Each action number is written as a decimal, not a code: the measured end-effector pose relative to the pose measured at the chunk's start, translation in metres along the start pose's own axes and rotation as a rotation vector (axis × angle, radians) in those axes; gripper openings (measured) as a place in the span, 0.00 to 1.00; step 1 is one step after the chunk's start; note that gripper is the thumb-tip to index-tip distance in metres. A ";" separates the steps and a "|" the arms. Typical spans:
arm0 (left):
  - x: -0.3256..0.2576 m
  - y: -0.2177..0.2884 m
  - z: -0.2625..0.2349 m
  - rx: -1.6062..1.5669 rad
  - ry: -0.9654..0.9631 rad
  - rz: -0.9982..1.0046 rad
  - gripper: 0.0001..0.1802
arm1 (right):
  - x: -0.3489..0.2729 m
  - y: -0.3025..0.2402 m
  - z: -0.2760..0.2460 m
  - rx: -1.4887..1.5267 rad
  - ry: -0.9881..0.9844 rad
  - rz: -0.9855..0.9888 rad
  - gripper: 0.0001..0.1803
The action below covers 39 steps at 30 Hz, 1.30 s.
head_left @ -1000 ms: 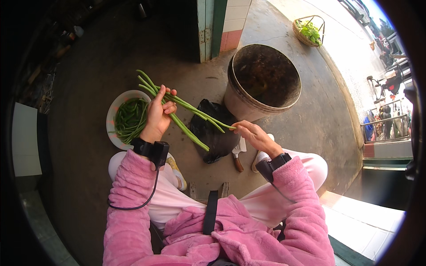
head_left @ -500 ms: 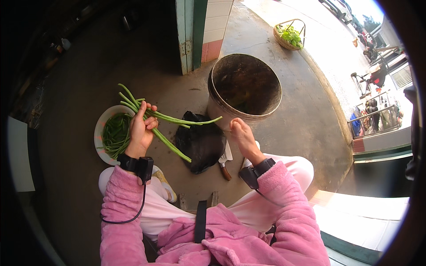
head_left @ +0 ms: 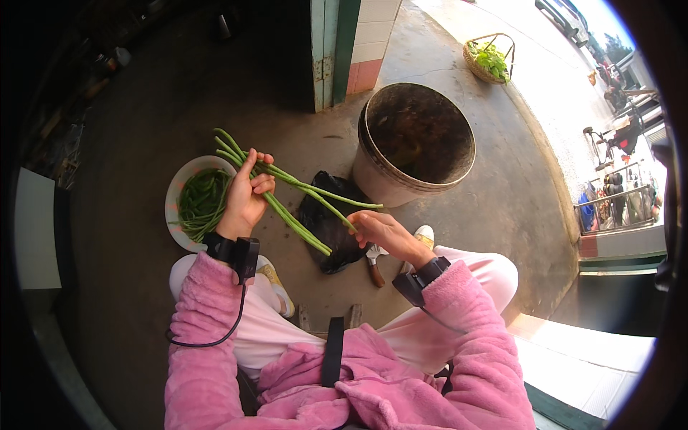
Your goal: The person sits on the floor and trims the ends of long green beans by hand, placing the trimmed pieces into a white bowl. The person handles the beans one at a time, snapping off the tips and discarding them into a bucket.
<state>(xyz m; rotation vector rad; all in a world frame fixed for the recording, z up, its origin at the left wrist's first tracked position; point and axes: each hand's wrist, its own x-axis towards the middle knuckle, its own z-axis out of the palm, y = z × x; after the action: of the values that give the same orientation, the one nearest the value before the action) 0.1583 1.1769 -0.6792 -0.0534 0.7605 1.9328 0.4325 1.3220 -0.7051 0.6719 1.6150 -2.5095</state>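
Your left hand [head_left: 247, 197] is wrapped around a bunch of long green beans [head_left: 287, 192], holding it above the bowl [head_left: 174, 197] of greens. Your right hand [head_left: 383, 233] pinches, as far as I can tell, the end of one bean over the black bag [head_left: 322, 222], near the metal pot [head_left: 416, 143].

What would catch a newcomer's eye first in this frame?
Most striking is the bundle of long green beans held at centre: the left hand grips it while the right hand pinches one bean near its end. Left of the hands a white bowl holds more beans, and a large round metal tub stands on the concrete floor just beyond, with a black bag beneath the beans.
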 end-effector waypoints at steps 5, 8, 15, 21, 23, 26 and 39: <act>0.003 0.001 -0.005 0.000 0.017 0.047 0.10 | -0.008 -0.014 0.010 -0.319 -0.114 -0.071 0.20; 0.004 0.003 -0.007 0.004 0.018 0.061 0.10 | -0.008 -0.013 0.012 -0.381 -0.080 -0.064 0.18; 0.001 -0.005 0.000 0.087 0.039 0.073 0.11 | 0.011 0.005 -0.004 -0.031 0.391 -0.151 0.11; -0.004 0.025 0.004 0.149 -0.015 0.249 0.12 | 0.013 -0.041 -0.095 0.376 0.676 -0.578 0.08; -0.007 0.032 0.005 0.207 -0.013 0.200 0.12 | 0.022 -0.064 -0.123 -0.056 0.715 -0.662 0.16; -0.011 0.043 0.006 0.314 -0.022 0.179 0.12 | 0.030 -0.087 -0.129 -1.034 0.995 -0.358 0.26; -0.016 0.234 -0.104 1.436 0.275 0.431 0.19 | 0.093 0.097 -0.020 -0.101 0.461 -0.067 0.14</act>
<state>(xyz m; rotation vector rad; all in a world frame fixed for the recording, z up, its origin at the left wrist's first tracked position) -0.0567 1.0420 -0.6436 0.7760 2.3026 1.3267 0.3845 1.3120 -0.8319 1.2757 1.9110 -2.4172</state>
